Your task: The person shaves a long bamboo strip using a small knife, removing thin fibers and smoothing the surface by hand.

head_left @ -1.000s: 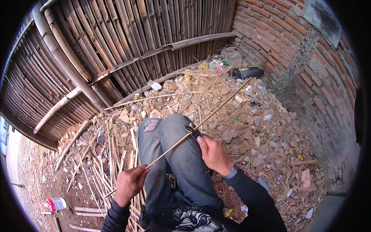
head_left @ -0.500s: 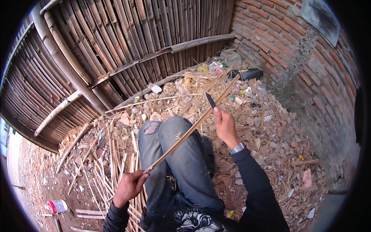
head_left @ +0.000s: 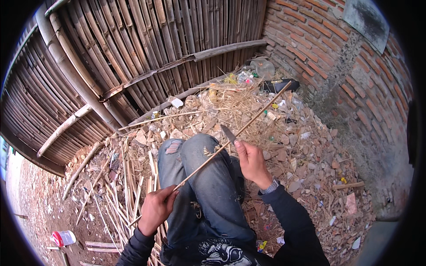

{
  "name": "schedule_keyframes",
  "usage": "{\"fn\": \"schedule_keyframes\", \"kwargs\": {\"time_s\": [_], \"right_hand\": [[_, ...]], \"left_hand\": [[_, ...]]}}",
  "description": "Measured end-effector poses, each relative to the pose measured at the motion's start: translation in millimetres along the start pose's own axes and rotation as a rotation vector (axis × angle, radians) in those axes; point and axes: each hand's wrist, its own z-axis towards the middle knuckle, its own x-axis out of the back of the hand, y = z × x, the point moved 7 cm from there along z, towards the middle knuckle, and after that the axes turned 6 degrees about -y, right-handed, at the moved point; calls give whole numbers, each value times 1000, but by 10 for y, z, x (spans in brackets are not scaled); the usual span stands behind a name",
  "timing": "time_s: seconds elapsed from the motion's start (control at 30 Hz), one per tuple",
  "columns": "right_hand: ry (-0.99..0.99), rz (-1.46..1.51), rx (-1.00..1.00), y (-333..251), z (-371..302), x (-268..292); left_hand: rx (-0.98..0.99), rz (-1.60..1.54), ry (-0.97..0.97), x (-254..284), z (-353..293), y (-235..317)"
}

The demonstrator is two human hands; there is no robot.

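A long thin bamboo strip slants across my knees, its far end up and to the right. My left hand is closed around its near part, and a short tail of the strip sticks out behind the fist. In my right hand is a knife, its dark blade lying across the strip just ahead of the thumb. The knife's handle is hidden in the fingers. A small curled shaving sits on my jeans beside the strip.
Split bamboo strips lie left of my legs. Rubble, straw and litter cover the ground ahead and to the right. A bamboo wall and a brick wall meet at the back. A red-lidded tub lies at lower left.
The strip has turned so its narrow edge shows, and its near end now passes behind my left fist. My right hand and the knife have come nearer along it.
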Motion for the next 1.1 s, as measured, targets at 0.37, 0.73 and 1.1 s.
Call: {"fn": "schedule_keyframes", "kwargs": {"time_s": [0.37,0.73,1.1], "right_hand": [[34,-55,-32,125,139,-296],[-215,75,-75,-29,-226,-382],[-108,23,61,-196,-100,-388]], "left_hand": [[-1,182,142,-87,-3,297],[27,247,134,-152,106,385],[53,137,119,-132,282,529]]}}
